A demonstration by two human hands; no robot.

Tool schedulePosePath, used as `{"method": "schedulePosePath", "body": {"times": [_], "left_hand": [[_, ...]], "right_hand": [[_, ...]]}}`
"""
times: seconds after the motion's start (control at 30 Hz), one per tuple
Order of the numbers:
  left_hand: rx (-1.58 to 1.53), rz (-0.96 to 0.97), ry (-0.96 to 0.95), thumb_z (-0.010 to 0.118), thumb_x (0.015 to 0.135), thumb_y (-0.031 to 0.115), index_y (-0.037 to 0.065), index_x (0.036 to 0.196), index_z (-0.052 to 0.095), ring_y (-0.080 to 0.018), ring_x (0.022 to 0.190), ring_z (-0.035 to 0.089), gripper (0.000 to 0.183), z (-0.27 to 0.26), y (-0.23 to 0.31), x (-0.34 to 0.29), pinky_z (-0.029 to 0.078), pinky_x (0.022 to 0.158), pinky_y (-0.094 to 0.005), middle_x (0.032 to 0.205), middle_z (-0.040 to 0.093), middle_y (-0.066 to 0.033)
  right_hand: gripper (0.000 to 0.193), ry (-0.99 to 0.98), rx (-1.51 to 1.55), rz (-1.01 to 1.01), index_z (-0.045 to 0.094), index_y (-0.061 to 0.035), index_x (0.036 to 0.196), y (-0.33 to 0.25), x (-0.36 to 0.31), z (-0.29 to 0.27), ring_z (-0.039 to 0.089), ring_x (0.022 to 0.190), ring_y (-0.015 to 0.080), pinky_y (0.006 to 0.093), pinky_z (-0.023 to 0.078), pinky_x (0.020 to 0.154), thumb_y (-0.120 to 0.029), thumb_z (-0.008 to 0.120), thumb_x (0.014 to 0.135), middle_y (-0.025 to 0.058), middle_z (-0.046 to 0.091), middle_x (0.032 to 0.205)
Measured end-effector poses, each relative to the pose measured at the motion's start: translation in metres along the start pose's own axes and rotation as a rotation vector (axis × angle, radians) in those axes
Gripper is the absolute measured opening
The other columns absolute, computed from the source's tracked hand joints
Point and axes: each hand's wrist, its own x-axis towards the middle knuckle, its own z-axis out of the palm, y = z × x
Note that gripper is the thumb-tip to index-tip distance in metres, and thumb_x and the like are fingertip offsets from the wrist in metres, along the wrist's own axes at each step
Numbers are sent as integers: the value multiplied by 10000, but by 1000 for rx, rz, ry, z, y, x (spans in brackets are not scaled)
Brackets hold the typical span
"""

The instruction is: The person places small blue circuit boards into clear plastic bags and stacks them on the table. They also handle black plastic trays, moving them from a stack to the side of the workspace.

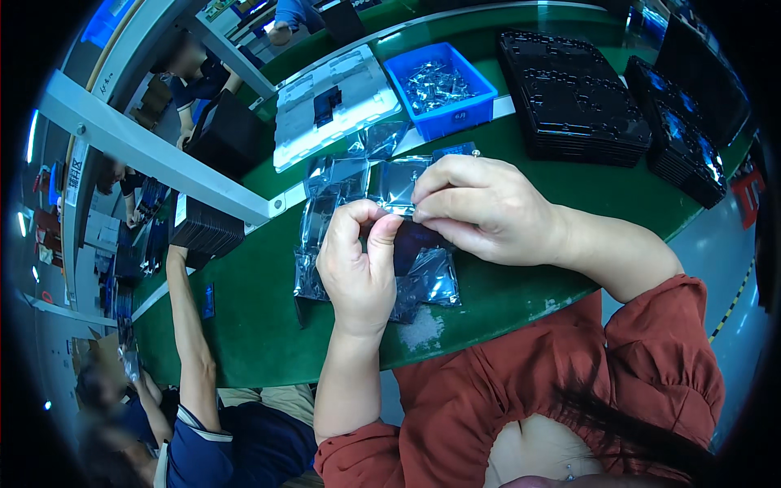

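Note:
My left hand (pixel 355 264) and my right hand (pixel 490 210) meet over the green table, fingers pinched close together. Between them is a shiny, flat piece in clear plastic film (pixel 399 183), gripped at its near edge by both hands. My fingers partly cover that edge, so its finer details are hidden. Around and beneath my hands lies a loose spread of dark, flat pieces in clear plastic bags (pixel 431 276). Some of these lie beyond my left hand, others nearer the table's front edge.
A blue bin (pixel 455 120) of small metallic parts stands beyond my hands, beside a pale tray (pixel 325 130) with a dark piece on it. Stacked black trays (pixel 573 106) are at the right. A co-worker's arm (pixel 189 325) reaches over the table at left, near a metal frame (pixel 154 150).

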Motion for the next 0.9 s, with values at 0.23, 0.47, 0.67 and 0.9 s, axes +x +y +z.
{"method": "schedulePosePath", "body": {"times": [0.23,0.47,0.67,0.9], "left_hand": [[27,85,-65,662,823,91,25,853,564,-172,629,558,122,0,3,-1,443,569,-274,736,584,-73],[72,167,-109,649,823,87,22,858,565,-207,625,558,111,2,4,2,441,561,-293,740,581,-82],[82,167,-158,633,838,87,16,877,575,-218,631,565,99,4,2,3,453,578,-302,753,590,-90],[121,-198,-195,548,890,75,-10,903,583,-147,619,559,93,-11,0,15,442,569,-278,715,591,-90]], "right_hand": [[83,-135,223,308,673,-2,828,2,-1,-8,624,802,209,280,495,661,-55,669,764,102,642,894],[137,-221,297,383,687,7,841,8,-1,-10,635,774,187,281,498,674,-124,677,801,99,657,883],[147,-235,144,256,663,20,847,2,-2,-7,632,842,231,314,497,729,-100,680,763,118,642,927],[167,-83,467,867,644,-2,884,51,11,-32,547,680,91,252,460,606,-162,599,880,12,606,770]]}}
